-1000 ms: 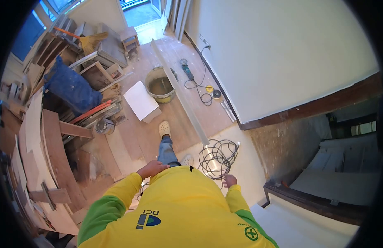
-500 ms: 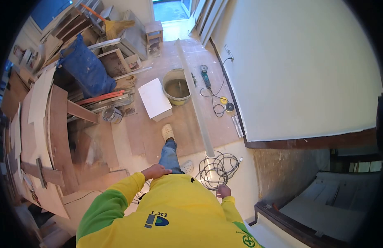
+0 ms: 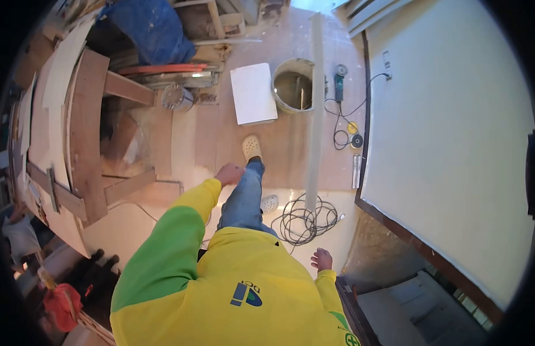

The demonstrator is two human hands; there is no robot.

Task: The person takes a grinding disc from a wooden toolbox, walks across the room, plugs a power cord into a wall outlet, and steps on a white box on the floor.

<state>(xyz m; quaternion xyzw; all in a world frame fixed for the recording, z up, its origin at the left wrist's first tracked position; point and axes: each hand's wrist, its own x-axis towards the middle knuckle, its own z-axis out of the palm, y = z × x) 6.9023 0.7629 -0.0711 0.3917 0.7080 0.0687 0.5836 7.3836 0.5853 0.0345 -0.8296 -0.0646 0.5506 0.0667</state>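
Observation:
My left hand point(image 3: 229, 174) is over the thigh of my jeans point(image 3: 244, 193), with its fingers extended and no object visible in it. Low on the right, my right hand point(image 3: 322, 259) hangs with loosely curled fingers and nothing in it. The coiled black cable point(image 3: 299, 226) lies on the floor just above and left of that hand. A long pale bar point(image 3: 315, 121) runs up the floor from the coil, past the right side of a bucket point(image 3: 276, 95) holding murky contents. Left of the bucket is a white box point(image 3: 253, 95).
An angle grinder point(image 3: 339, 86) lies near the right wall, its cord plugged in there. At the left are a wooden bench structure point(image 3: 88, 132), a paint can point(image 3: 176, 98), a blue sack point(image 3: 155, 29) and stacked boards. A red item point(image 3: 64, 305) is at the lower left.
The view has turned and moved forward, so the box, bucket and grinder sit higher and further right. My left hand has shifted forward along my leg; my right hand stays low beside me.

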